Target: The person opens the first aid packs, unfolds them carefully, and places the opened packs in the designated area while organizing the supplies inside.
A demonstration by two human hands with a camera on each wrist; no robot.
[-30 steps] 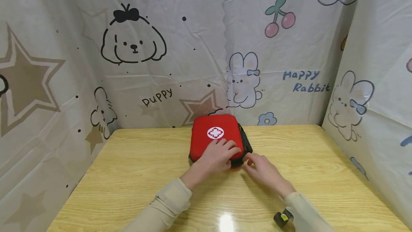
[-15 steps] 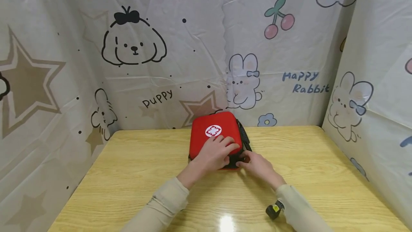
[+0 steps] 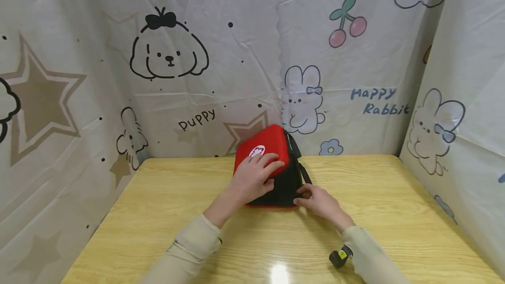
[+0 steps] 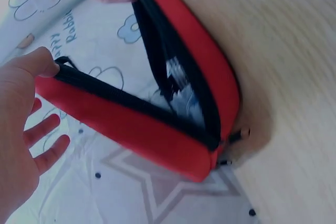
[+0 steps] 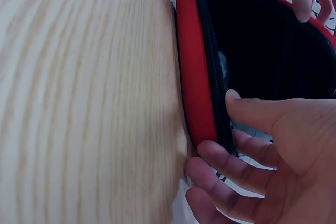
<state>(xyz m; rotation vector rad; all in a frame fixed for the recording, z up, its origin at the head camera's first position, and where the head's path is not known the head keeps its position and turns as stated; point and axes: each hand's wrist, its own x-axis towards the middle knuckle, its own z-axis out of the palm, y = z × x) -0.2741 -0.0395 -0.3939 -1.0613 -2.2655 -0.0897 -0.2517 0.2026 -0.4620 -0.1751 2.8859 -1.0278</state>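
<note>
A red first-aid case point(image 3: 272, 137) with a white cross emblem and black lining stands partly opened at the back of the table. My left hand point(image 3: 250, 176) grips the edge of its raised lid point(image 4: 131, 137), thumb on the zipper rim and fingers on the red outside. My right hand point(image 3: 321, 203) holds the near right corner of the lower half point(image 5: 195, 72), thumb on the inner rim, fingers against the outer wall. Inside, in the left wrist view, some clear and whitish items point(image 4: 178, 74) show; their kind is unclear.
A black strap point(image 3: 304, 173) hangs at the case's right side. The wood-grain table point(image 3: 177, 187) meets a printed cloth backdrop point(image 3: 244, 43) right behind the case, with cloth on both sides too. A small black device point(image 3: 340, 257) sits at my right wrist.
The lid has swung up and back to the left with my left hand, showing the black inside. My right hand has moved slightly inward and taken hold of the lower half's corner.
</note>
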